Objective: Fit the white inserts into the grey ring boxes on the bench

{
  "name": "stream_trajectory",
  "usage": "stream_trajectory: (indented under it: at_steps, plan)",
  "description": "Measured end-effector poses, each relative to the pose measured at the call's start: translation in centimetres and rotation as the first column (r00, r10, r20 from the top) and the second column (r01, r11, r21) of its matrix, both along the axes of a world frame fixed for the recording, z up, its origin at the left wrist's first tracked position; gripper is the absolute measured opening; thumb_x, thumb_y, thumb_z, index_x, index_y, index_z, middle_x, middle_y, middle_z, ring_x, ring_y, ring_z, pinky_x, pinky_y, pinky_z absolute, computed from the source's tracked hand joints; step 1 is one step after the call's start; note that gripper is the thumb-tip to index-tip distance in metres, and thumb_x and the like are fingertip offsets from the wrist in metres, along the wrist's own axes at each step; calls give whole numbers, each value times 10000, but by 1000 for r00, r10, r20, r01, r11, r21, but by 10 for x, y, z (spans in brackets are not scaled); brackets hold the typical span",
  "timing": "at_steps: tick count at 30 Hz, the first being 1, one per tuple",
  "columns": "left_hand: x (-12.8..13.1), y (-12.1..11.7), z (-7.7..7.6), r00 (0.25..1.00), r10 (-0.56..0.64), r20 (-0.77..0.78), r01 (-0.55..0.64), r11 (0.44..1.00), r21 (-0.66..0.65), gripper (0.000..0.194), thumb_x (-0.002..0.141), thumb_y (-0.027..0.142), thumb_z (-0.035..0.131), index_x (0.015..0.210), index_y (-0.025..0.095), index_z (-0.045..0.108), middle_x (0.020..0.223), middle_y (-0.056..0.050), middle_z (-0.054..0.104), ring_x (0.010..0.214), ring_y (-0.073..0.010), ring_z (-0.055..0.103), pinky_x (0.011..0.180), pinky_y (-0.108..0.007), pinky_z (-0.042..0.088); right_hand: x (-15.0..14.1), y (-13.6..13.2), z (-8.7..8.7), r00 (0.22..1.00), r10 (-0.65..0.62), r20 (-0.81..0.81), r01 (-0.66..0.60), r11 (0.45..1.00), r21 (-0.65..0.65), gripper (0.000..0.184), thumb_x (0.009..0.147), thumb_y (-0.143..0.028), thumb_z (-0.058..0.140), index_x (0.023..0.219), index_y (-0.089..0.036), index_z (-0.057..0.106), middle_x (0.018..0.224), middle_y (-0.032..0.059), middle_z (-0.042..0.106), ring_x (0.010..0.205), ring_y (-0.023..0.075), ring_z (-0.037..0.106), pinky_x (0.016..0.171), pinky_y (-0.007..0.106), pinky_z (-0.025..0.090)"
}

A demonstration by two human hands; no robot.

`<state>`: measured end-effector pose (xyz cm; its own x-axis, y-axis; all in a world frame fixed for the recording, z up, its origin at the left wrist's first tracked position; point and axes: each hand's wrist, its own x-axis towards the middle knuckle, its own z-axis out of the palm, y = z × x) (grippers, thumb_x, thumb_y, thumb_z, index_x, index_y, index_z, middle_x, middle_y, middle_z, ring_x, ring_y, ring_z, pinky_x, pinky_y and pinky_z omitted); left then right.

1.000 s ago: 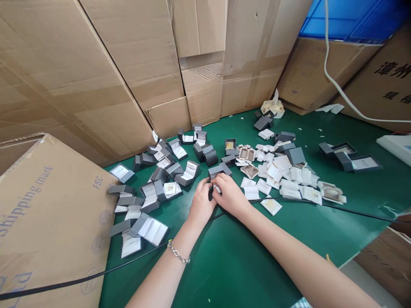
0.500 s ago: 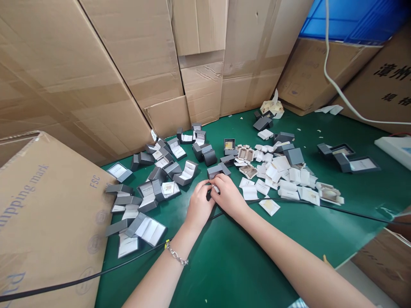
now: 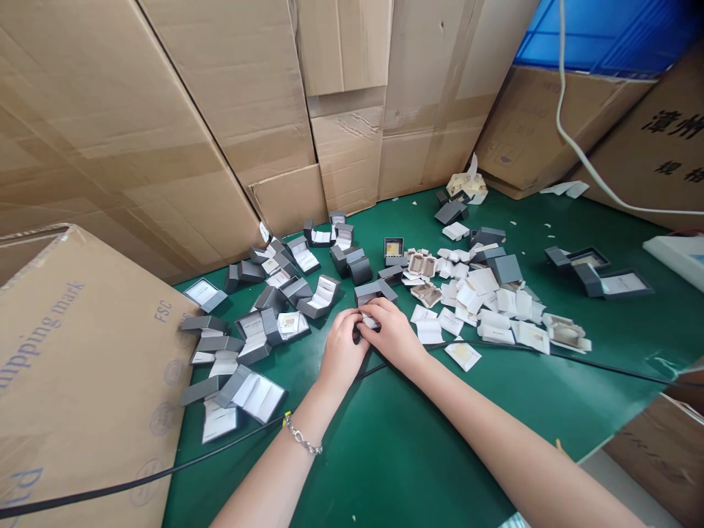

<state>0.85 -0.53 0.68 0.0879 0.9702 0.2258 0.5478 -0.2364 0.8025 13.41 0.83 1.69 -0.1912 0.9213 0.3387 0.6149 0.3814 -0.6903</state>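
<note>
Grey hinged box point(image 3: 376, 292) open on green table point(image 3: 418, 447), just beyond hands, unmoved since earlier frame. Right hand point(image 3: 391, 331) pinching white piece point(image 3: 371, 320) between thumb and forefinger, thumb shifted slightly. Left hand point(image 3: 342, 346) curled alongside, fingertips hidden; cannot tell grip.

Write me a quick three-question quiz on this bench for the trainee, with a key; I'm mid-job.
1. True or false: the chain bracelet is on the left wrist.
2. Multiple choice: seen from the person, where does the heap of loose white pieces lie? A) left of the hands; B) right of the hands; C) inside the blue crate
3. Fill the gap: the left hand and right hand are close together at a small grey ____.

Key: 1 true; 2 B; 3 box.
</note>
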Motion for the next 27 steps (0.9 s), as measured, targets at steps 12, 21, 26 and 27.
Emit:
stream_trajectory:
  at_steps: [12,21,26,27]
  plan:
    - [-8,4,-5,995,7,-96,2,996,92,192,802,146,532,953,186,643,1122,-67,597,985,-185,606,871,-329,525,12,7,1,990,138,31,-139,990,24,241,810,-208,529,1014,-221,659,1116,67,611,976,176,612,860,316,511]
    - [-9,0,-5,964,14,-264,39,980,196,189,819,152,520,934,191,665,1152,-76,620,1016,-211,607,907,-370,510,10,6,-2,995,97,0,-97,995,-1,230,788,-212,584,995,-224,683,1116,62,632,1001,190,615,893,325,507]
    - [-10,1,-3,955,21,-296,53,969,240,167,827,166,513,871,199,671,1110,-64,634,980,-200,613,861,-358,532,13,6,0,995,85,-49,-87,995,-47,262,784,-205,563,1012,-238,689,1141,58,632,1024,204,611,868,338,526]
    - [-10,2,-3,953,17,-303,62,967,248,169,834,177,507,883,198,667,1109,-64,631,982,-198,610,862,-358,530,14,6,0,994,88,-62,-92,994,-62,274,785,-196,550,1019,-239,687,1146,57,631,1034,203,607,861,336,531]
